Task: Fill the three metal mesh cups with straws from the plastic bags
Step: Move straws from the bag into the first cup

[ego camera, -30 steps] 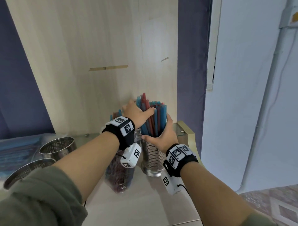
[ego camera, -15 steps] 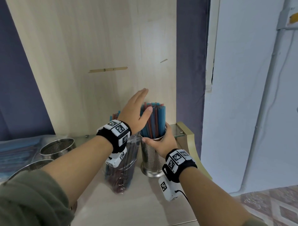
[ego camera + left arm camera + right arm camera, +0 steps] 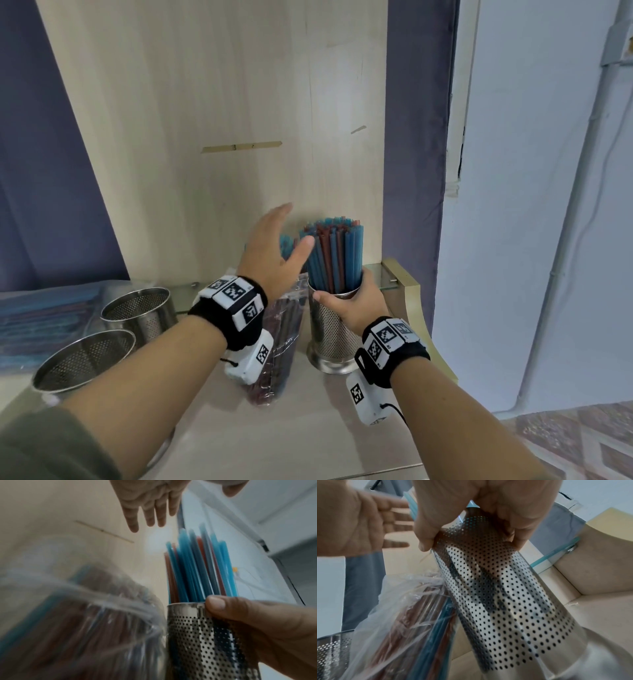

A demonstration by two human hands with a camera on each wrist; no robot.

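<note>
At frame centre, the right hand [image 3: 356,301] grips a straw-packed mesh cup [image 3: 332,329]; the left hand [image 3: 274,250] hovers flat-fingered, empty. Two empty cups [image 3: 137,308] wait lower left; the straw bag [image 3: 277,349] remains part-full.

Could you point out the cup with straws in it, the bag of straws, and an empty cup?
filled cup [image 3: 334,329]: head view, perforated wall.
plastic bag [image 3: 281,349]: head view, clear side.
empty cup [image 3: 137,305]: head view, rim.
</note>
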